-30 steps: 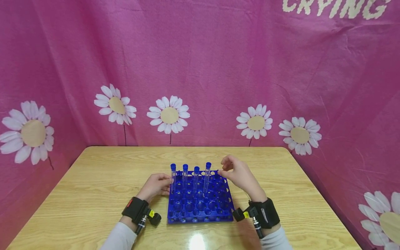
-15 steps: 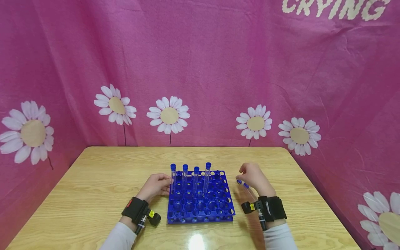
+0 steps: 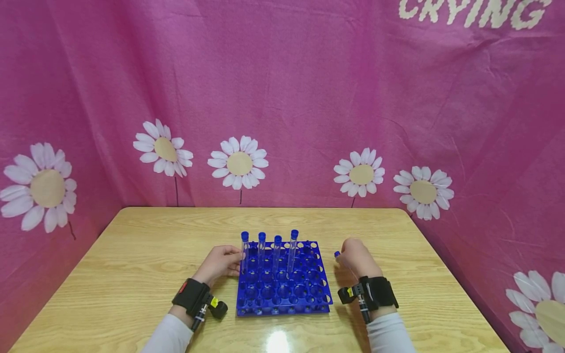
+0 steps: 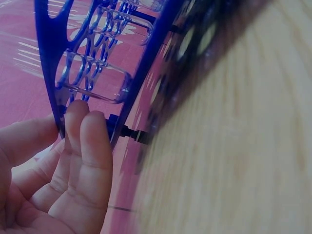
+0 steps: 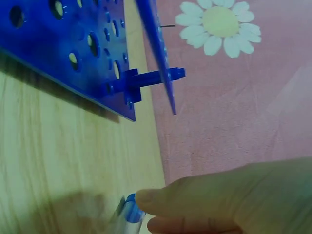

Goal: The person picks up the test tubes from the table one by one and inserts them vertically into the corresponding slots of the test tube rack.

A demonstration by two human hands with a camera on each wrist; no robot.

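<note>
A blue test tube rack [image 3: 284,294] stands on the table, with several clear, blue-capped test tubes [image 3: 292,252] upright in its holes. My left hand [image 3: 219,261] pinches the rack's left edge; the left wrist view has the thumb [image 4: 34,141] on one side of a plate and the fingertips [image 4: 92,124] on the other. To the right of the rack, my right hand [image 3: 356,257] is low over the table, its fingers curled. In the right wrist view its thumb and fingers close at the cap of a test tube [image 5: 132,210], whose lower part runs out of frame.
The wooden table [image 3: 167,235] extends round the rack on all sides. Behind it hangs a pink cloth [image 3: 291,98] printed with white flowers. Each wrist carries a black strap with a small camera [image 3: 216,310].
My right hand has moved from the rack's back right corner out to the right and down to the capped tubes on the table, its fingers closing. My left hand stays at the rack.
</note>
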